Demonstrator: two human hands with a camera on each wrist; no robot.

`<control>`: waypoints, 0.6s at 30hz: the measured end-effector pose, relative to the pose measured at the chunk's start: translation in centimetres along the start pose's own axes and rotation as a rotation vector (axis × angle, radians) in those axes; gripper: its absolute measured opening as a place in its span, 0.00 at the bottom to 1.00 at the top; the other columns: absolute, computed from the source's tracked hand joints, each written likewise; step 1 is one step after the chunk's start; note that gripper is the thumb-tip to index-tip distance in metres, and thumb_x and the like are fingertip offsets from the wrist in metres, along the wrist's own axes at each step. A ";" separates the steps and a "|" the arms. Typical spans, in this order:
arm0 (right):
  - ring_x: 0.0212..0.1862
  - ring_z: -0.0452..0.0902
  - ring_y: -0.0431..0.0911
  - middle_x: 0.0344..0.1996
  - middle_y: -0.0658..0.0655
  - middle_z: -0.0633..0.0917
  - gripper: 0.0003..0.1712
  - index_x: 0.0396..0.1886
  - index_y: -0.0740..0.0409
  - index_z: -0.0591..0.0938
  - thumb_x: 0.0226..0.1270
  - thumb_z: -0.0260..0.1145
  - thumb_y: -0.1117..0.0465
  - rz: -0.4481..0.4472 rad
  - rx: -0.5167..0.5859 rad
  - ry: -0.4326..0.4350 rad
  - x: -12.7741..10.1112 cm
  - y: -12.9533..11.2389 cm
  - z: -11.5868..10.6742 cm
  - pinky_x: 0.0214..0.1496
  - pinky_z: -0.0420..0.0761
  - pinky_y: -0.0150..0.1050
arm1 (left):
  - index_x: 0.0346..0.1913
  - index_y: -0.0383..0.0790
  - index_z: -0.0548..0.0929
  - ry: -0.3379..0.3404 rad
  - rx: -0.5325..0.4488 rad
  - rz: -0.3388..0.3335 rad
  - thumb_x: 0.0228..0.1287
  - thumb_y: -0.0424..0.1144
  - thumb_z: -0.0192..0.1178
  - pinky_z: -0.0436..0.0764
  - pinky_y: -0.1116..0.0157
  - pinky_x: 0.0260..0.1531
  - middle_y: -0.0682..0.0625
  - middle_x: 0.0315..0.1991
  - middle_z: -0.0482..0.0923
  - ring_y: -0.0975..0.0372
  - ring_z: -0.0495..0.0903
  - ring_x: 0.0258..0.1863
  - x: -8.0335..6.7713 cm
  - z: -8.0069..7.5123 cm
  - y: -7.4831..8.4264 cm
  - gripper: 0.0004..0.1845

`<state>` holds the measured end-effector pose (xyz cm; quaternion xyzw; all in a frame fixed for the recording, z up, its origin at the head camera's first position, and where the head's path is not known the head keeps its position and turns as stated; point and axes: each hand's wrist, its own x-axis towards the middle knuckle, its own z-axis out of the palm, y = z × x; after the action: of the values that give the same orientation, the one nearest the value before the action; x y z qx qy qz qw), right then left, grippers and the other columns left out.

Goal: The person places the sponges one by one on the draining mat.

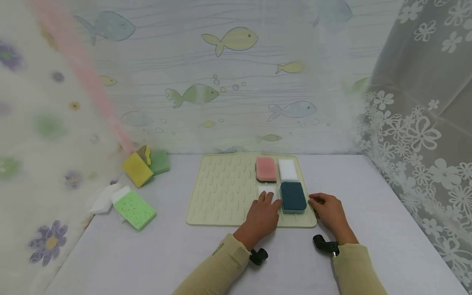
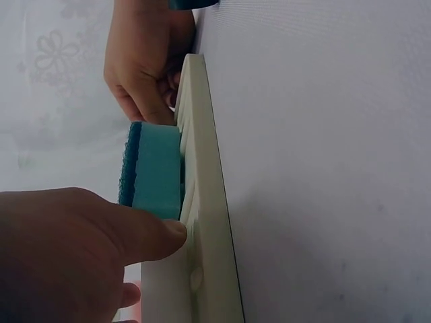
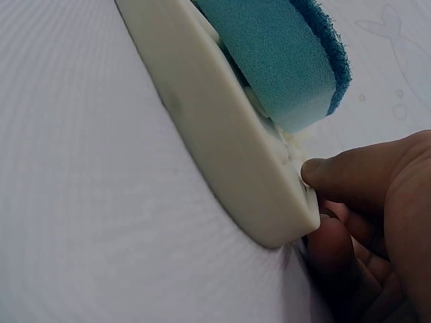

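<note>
Teal sponge sits at the near right corner of the cream drying mat, where I steady it with my left hand lying flat-fingered beside it while my right hand pinches the mat's right edge against the tabletop.

Beige long sleeves, a black wrist camera on each

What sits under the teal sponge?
The teal sponge lies on the cream ribbed mat, near its right edge. The mat surface directly beneath it is covered; the table lies under the mat.
</note>
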<state>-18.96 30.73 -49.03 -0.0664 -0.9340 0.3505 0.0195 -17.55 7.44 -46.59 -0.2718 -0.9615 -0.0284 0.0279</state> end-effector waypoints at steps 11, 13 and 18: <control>0.38 0.79 0.47 0.42 0.61 0.85 0.20 0.55 0.62 0.81 0.70 0.60 0.54 0.002 -0.002 0.002 0.1 0.1 -0.1 0.34 0.75 0.34 | 0.66 0.52 0.71 -0.040 -0.042 -0.053 0.70 0.49 0.55 0.73 0.53 0.60 0.46 0.69 0.64 0.51 0.61 0.72 -0.7 -1.2 -0.5 0.23; 0.38 0.79 0.47 0.42 0.61 0.85 0.21 0.55 0.62 0.81 0.70 0.60 0.54 0.004 -0.006 -0.001 0.1 0.1 0.0 0.34 0.74 0.35 | 0.66 0.51 0.71 -0.034 -0.053 -0.060 0.70 0.50 0.55 0.73 0.53 0.60 0.46 0.69 0.64 0.51 0.62 0.71 -1.0 -1.4 -0.6 0.23; 0.39 0.79 0.48 0.42 0.61 0.85 0.20 0.55 0.62 0.81 0.70 0.60 0.54 -0.003 -0.015 0.003 0.1 0.1 0.0 0.35 0.74 0.35 | 0.65 0.50 0.72 -0.017 -0.072 -0.076 0.69 0.50 0.55 0.74 0.53 0.59 0.46 0.68 0.66 0.52 0.63 0.69 -1.6 -1.5 -1.3 0.23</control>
<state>-19.03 30.81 -49.10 -0.0655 -0.9367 0.3434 0.0208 -16.84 5.40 -45.20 -0.2362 -0.9697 -0.0618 0.0086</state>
